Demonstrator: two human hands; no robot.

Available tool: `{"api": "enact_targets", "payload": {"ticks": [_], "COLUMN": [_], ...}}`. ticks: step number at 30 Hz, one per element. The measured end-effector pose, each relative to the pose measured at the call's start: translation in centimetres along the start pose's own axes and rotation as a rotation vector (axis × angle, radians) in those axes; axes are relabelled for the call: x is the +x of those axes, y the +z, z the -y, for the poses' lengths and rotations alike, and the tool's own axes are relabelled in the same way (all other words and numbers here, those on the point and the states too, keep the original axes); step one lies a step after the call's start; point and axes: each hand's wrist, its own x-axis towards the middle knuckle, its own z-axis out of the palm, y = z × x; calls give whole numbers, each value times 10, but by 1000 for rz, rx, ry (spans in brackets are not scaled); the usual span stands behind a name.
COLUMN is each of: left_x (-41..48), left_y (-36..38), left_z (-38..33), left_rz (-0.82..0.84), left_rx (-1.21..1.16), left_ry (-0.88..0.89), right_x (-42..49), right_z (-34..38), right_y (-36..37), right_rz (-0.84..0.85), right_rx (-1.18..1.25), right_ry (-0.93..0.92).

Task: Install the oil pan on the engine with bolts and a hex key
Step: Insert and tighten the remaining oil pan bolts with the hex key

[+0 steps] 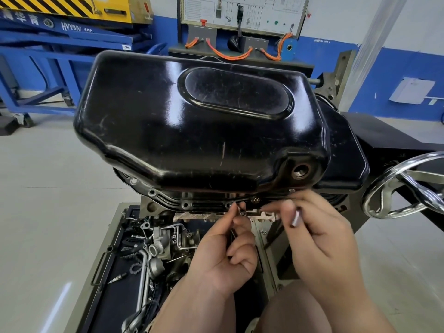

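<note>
Glossy black scratched metal oil pan (192,121); chrome handwheel (406,186).

The oil pan (192,131) covers nearly all of the engine (216,215), and only a strip peeks out below. The right hand (319,236) is smeared with blur, and the pale thing (296,218) it pinches can't be made out. The left hand (225,251) grips the hex key (240,210) and hides most of it. The handwheel (419,182) runs off the right edge.

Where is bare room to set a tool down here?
Bare: the top of the oil pan, left of its oval raised panel. Crowded: the tray below, full of metal parts, and the front flange, where the left hand pinches a hex key and the right hand holds a silvery piece.
</note>
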Motion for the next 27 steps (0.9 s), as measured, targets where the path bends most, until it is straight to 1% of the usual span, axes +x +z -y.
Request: {"api": "enact_targets", "payload": {"ticks": [3,6,9,18,24,27], "left_x": [1,1,2,1,3,4], "left_y": [-3,-3,-4,-3,-4,-4], "left_z": [-1,-1,-1,-1,-1,-1], "left_rz": [-22,-33,-38,-49,-70,-67], "left_rx": [-1,-7,-8,-14,-34,-38], "left_ry": [-5,-4,7,-1,-6,-6], "right_x": [-4,-9,-11,-13,-14,-16], "right_z": [4,5,3,-2,-3,-5], "right_y": [-10,-15,-13,-1,3,5], "right_rz": [-51,-135,-187,-130,-94,-75], "right_rx": [-42,21,68,109,39,13], "right_ry": [-43,-34,-84,-117,-168,-157]}}
